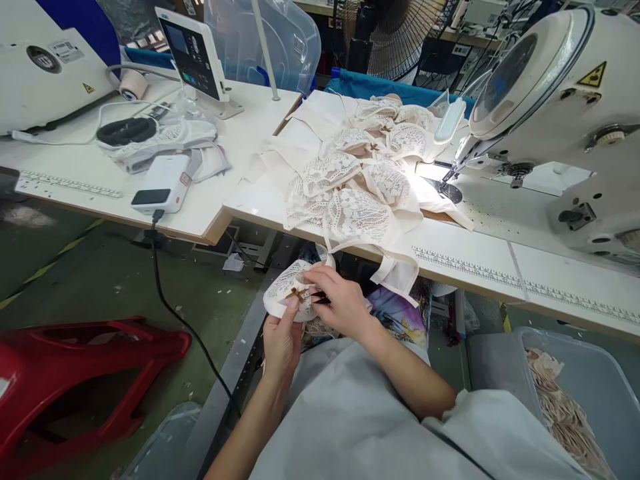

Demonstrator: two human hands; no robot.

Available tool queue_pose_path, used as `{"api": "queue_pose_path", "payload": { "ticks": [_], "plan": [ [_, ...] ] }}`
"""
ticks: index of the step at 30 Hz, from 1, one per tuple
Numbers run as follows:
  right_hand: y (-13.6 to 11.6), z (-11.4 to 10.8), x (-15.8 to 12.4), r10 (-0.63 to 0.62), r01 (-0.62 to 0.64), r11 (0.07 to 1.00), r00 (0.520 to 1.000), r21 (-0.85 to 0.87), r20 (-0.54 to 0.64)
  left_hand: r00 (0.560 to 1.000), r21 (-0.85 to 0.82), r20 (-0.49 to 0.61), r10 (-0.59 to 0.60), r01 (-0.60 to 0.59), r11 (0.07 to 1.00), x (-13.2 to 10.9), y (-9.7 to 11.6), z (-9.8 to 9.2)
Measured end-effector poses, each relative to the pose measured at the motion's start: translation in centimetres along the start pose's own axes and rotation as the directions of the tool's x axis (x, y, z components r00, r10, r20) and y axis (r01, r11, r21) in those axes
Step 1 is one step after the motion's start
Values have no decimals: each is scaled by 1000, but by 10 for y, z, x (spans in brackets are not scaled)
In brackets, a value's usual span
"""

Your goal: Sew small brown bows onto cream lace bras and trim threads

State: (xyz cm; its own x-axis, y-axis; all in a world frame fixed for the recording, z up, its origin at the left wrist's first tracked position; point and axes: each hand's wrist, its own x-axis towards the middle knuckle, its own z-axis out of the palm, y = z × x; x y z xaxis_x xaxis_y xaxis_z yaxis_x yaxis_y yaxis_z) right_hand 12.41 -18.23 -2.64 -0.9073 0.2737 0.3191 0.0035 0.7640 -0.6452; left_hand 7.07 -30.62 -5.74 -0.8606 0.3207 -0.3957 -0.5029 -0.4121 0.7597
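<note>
Nearest is the pale grey cloth over the person's lap. Above it stands the long white work table, with the big white sewing machine and a heap of cream lace garments on it. Below the table edge, in front of the lap, the left hand closes from underneath on a small cream lace cup piece. The right hand pinches a small black tool just beside the tiny brown bow on that piece.
</note>
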Motion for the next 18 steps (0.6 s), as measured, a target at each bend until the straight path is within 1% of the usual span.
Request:
{"api": "queue_pose_path", "payload": {
  "ticks": [5, 10, 13, 14, 15, 16, 17, 18],
  "plan": [
    [4, 2, -3, 71, -72, 997, 997, 18, 35, 1000, 42, 7, -2, 1, 999, 1, -1, -1],
    [4, 7, -3, 126, -128, 991, 987, 23, 96, 1000, 98, 7, 15, -16, 995, 2, -4, 0],
    [3, 1, -5, 141, -148, 988, 979, 40, 146, 999, 156, 2, 36, -36, 987, 5, -4, -1],
    [2, -4, -6, 118, -132, 989, 974, 62, 196, 999, 186, 5, 37, -38, 982, 7, -1, -4],
    [2, -11, -8, 69, -98, 991, 959, 95, 275, 999, 219, 13, 30, -32, 975, 8, 4, -8],
    [1, -19, -10, -4, -51, 989, 929, 139, 370, 1000, 249, 16, 10, -14, 968, 10, 14, -14],
    [0, -29, -13, -78, -7, 983, 889, 184, 452, 998, 308, 48, -27, 11, 951, 10, 26, -21],
    [-2, -39, -16, -134, 25, 975, 857, 219, 497, 992, 385, 101, -73, 29, 922, 11, 42, -29]
  ]
}}
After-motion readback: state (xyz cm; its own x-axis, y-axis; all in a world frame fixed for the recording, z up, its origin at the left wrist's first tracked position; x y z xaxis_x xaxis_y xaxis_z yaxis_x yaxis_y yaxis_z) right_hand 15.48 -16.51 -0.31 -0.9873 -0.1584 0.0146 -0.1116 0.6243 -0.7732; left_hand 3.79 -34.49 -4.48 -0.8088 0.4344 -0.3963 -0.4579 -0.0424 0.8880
